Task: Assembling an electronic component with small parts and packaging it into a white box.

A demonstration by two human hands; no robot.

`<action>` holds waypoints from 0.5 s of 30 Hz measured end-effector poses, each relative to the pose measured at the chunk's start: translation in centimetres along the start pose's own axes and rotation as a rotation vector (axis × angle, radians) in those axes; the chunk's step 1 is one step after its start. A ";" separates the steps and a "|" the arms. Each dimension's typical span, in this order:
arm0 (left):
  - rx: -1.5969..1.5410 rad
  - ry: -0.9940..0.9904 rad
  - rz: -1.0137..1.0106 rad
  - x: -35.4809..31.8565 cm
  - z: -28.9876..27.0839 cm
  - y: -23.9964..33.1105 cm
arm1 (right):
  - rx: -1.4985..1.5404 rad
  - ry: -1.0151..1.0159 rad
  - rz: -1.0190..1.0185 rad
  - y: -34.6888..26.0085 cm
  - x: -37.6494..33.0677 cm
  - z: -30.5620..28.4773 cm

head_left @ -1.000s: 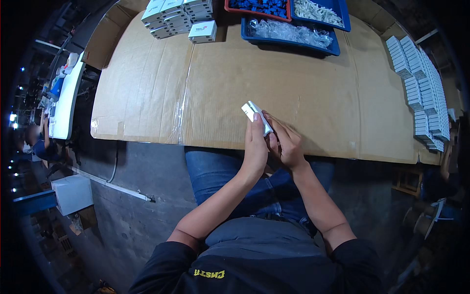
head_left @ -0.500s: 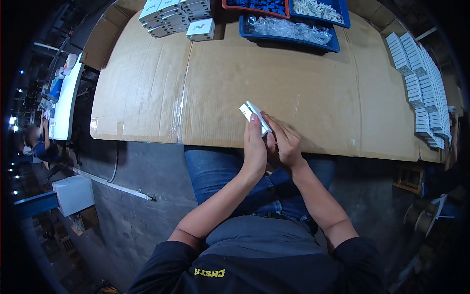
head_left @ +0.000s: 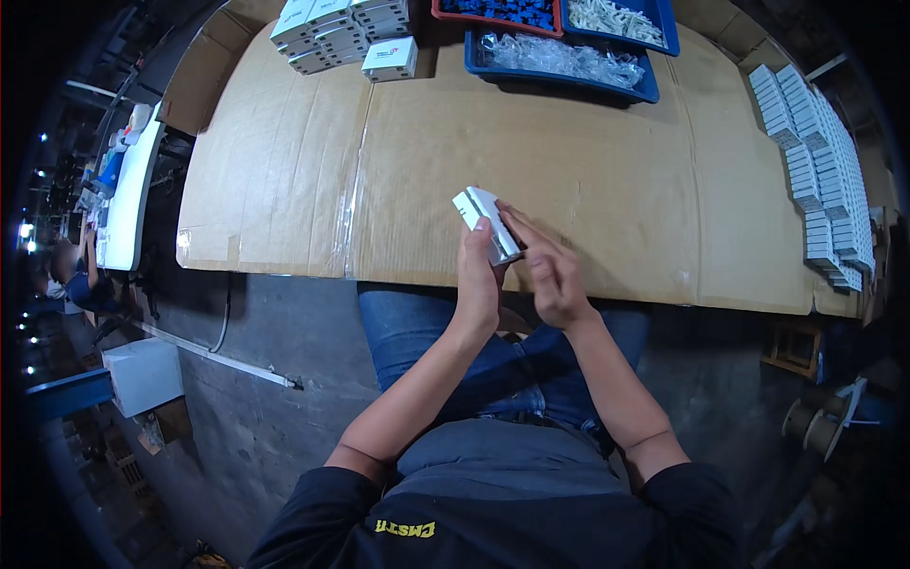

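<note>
Just above the front edge of the cardboard-covered table (head_left: 455,161), my left hand (head_left: 480,275) is closed on a small flat white box (head_left: 489,226). The box is tilted, with small dark slots at its upper left and a dark gap along its side. My left thumb presses on its face, while the other left fingers are mostly hidden beneath it. My right hand (head_left: 557,280) lies against the right side of the box with fingers stretched along it, slightly blurred. Its thumb is off the box.
Similar white boxes (head_left: 390,59) are stacked at the far left. A red tray (head_left: 497,23) of blue parts, a blue tray (head_left: 559,87) of clear plastic bags and another blue tray (head_left: 671,28) of whitish pieces stand at the back. White stacks (head_left: 823,180) line the right edge.
The white box has moved slightly up and left and turned to show more of its face. My right hand has loosened, its palm drawing away from my left hand.
</note>
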State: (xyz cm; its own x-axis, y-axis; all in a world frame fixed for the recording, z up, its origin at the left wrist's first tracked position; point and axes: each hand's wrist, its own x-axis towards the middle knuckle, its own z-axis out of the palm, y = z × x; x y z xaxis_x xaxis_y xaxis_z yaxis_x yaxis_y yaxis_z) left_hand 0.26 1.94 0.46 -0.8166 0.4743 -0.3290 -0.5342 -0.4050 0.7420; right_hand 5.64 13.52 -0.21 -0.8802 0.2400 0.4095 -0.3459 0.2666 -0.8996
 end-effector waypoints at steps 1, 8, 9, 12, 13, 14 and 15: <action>0.001 -0.023 0.077 -0.1 0.7 0.7 | 0.001 -0.001 0.000 -0.1 0.1 -0.1; 0.280 -0.101 0.172 0.8 -1.5 -0.1 | -0.051 0.192 0.471 0.3 0.0 -1.5; 0.280 -0.103 0.170 0.6 -1.2 0.0 | -0.052 0.194 0.473 0.3 -0.1 -1.8; 0.290 -0.171 0.222 0.1 -0.7 0.1 | 0.273 0.088 0.764 -0.7 0.2 -2.6; 0.366 -0.219 0.278 0.3 -1.2 -0.2 | 0.383 0.069 0.793 -1.8 0.7 -2.7; 0.443 -0.268 0.335 0.4 -1.5 -0.4 | 0.493 0.051 0.821 -2.3 0.9 -2.7; 0.442 -0.271 0.334 0.3 -1.3 -0.4 | 0.491 0.054 0.820 -2.3 0.9 -2.8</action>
State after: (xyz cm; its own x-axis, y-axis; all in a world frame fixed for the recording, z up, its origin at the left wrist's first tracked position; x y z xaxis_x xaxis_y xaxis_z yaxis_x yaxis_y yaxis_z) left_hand -0.11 1.20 -0.69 -0.8085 0.5830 0.0798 -0.0706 -0.2308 0.9704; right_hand 6.55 15.71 2.59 -0.8970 0.2236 -0.3812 0.2634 -0.4222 -0.8674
